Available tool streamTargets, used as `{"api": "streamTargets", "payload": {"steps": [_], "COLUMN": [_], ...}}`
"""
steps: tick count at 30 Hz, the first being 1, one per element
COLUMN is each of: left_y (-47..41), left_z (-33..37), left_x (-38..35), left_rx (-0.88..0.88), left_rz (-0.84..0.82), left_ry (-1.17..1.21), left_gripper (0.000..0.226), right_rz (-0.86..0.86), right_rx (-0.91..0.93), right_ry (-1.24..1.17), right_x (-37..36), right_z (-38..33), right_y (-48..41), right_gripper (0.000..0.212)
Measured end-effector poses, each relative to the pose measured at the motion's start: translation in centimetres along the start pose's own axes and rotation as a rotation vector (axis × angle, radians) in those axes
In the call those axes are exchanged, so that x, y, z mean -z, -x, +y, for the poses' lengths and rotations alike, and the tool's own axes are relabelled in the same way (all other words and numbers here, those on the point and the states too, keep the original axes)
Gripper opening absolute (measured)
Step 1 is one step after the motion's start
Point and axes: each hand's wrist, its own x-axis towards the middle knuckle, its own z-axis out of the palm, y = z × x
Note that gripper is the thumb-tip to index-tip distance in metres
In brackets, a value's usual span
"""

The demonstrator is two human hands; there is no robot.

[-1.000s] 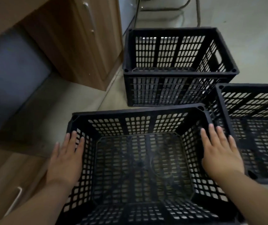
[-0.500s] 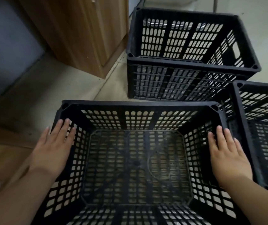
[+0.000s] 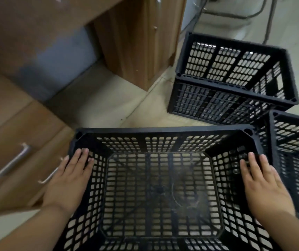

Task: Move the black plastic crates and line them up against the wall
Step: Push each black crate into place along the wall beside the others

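Note:
An empty black lattice crate [image 3: 163, 131] fills the lower middle of the head view. My left hand [image 3: 70, 180] lies over its left rim and my right hand [image 3: 264, 185] over its right rim, fingers curled down onto the side walls, holding it between them. A second black crate [image 3: 234, 87] stands on the floor beyond it at the upper right. A third black crate [image 3: 297, 142] sits at the right edge, close beside the held one, partly cut off by the frame.
A wooden cabinet [image 3: 141, 42] stands at the upper middle, with a grey wall panel [image 3: 58, 66] in the recess to its left. A wooden drawer unit [image 3: 14, 151] with metal handles is at my left. Metal chair legs [image 3: 235, 13] stand on the pale floor behind.
The held crate has swung leftward toward the drawer unit and the recess. The view has turned left, so the other two crates now sit farther right. Both hands keep their hold on the rims.

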Motion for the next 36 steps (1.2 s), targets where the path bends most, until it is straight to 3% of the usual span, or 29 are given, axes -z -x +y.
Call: {"api": "streamTargets", "payload": {"steps": [3, 5, 9, 11, 13, 14, 15, 17, 18, 19, 21, 23, 26, 27, 31, 36], "left_y": [6.2, 10.7, 21.0, 26.2, 31.2, 33.5, 36.2, 41.1, 43.5, 45.7, 48.7, 51.8, 55.7, 56.9, 60.8, 64.0], "left_z": [-1.3, -1.7, -4.0, -4.9, -5.6, -6.5, -7.1, -8.7, -9.7, -10.4, -11.7, -13.7, -16.3, -17.4, -23.5, -30.5], "left_x": [1.0, 1.7, 0.0, -0.8, -0.6, -1.5, -2.1, -3.7, -4.8, -5.9, -6.6, -7.7, -8.7, -9.3, -12.8, -15.3], "left_rx": [0.087, 0.167, 0.25, 0.266, 0.315, 0.378, 0.402, 0.392, 0.423, 0.434, 0.503, 0.573, 0.659, 0.7, 0.764, 0.702], "left_rz": [0.091, -0.019, -0.05, 0.087, 0.039, 0.082, 0.016, -0.047, -0.167, -0.171, -0.181, -0.064, -0.303, -0.309, -0.094, -0.064], "left_ry": [0.041, 0.021, 0.081, 0.068, 0.166, 0.169, 0.148, 0.231, 0.19, 0.153, 0.084, 0.122, 0.24, 0.274, 0.241, 0.187], "left_gripper": [0.076, 0.07, 0.081, 0.065, 0.066, 0.068, 0.069, 0.079, 0.076, 0.063, 0.057, 0.064, 0.063, 0.063, 0.077, 0.084], "right_rz": [0.076, 0.067, 0.158, 0.158, 0.071, 0.19, 0.257, 0.063, 0.019, -0.004, 0.18, 0.206, 0.185, 0.169, 0.215, 0.315], "right_rx": [0.105, 0.178, 0.345, 0.435, 0.501, 0.666, 0.88, 0.819, 0.756, 0.752, 0.802, 0.874, 0.902, 0.915, 0.954, 0.91], "right_ry": [0.039, 0.033, 0.054, 0.073, 0.127, 0.217, 0.27, 0.009, 0.037, 0.036, 0.0, -0.008, -0.02, -0.04, -0.189, -0.176], "right_x": [2.4, 4.1, 7.7, 8.8, 11.1, 11.9, 12.4, 13.4, 14.2, 13.9, 13.7, 14.4, 14.3, 14.5, 15.2, 16.2], "right_z": [-1.6, -2.9, -7.4, -9.6, -12.8, -14.8, -16.5, -20.7, -22.7, -24.2, -28.7, -33.1, -38.9, -41.0, -47.6, -54.9], "right_y": [1.1, 2.3, 4.8, 6.4, 7.8, 8.1, 8.8, 10.2, 10.5, 10.9, 12.8, 14.2, 16.2, 17.0, 19.4, 21.2], "right_gripper": [0.076, 0.075, 0.061, 0.057, 0.061, 0.064, 0.067, 0.084, 0.089, 0.083, 0.061, 0.057, 0.065, 0.068, 0.053, 0.041]}}
